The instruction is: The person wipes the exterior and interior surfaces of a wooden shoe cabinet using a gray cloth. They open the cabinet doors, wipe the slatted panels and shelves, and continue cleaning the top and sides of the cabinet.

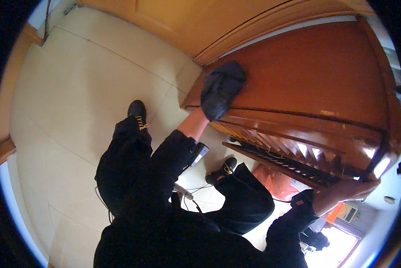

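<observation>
My left hand (222, 90) is covered to the wrist by a dark cloth or mitt (225, 78), its fingers hidden. The slightly blurred covering lies against the glossy reddish-brown top of a wooden cabinet (304, 70), near its left end. On the right, my right hand (349, 192) is at the cabinet's front corner, beside the end of a tilted-out slatted door (274, 160). Its fingers point right, and their grip is unclear. The slatted front (270, 139) runs below the top's edge, between my two hands.
A wooden door (160, 23) stands behind the cabinet. Red plastic bags (277, 182) lie below the tilted door. My black shoes (137, 110) are on pale floor tiles (69, 100). A small grey device (199, 154) is by my left sleeve; cables (197, 189) run between my legs.
</observation>
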`<action>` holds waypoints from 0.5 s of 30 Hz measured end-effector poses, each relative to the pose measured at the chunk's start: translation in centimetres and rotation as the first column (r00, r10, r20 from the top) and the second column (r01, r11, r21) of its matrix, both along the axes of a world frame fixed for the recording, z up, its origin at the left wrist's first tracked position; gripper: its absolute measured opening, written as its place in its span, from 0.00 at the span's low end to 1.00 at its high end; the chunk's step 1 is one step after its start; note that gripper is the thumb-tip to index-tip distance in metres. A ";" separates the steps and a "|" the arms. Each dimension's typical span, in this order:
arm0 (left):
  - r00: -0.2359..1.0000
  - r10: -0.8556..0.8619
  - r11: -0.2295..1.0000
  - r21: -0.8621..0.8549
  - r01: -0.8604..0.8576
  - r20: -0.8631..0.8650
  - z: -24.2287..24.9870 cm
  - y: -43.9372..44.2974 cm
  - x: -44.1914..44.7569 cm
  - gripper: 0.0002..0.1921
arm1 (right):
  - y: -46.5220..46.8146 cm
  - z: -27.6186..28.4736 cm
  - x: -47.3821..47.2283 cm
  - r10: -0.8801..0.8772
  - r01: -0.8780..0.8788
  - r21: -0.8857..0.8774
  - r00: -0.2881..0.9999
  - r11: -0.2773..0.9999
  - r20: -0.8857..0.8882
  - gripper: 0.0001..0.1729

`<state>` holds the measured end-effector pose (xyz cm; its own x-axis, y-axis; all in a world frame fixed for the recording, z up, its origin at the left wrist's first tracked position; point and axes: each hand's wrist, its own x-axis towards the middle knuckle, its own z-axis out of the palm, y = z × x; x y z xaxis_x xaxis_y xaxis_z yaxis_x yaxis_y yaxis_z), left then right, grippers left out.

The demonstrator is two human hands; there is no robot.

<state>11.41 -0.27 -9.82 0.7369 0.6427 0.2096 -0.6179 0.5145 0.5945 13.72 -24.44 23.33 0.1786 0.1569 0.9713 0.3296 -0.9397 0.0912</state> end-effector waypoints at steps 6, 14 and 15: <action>0.891 0.268 0.704 0.706 0.078 -0.365 -10.4 1.0 0.0 0.15 | 1.8 -0.4 -0.6 0.006 0.018 0.322 0.997 0.947 -0.073 0.28; 0.979 -0.028 0.999 -0.032 0.022 -0.203 -6.0 -1.2 -1.6 0.11 | -0.9 0.5 0.9 0.044 -0.043 -0.053 0.999 0.998 0.012 0.23; 0.967 0.168 0.943 0.317 -0.101 -0.192 -4.2 -0.9 -2.1 0.12 | -0.6 0.4 1.1 0.110 -0.109 -0.072 0.994 0.991 0.013 0.26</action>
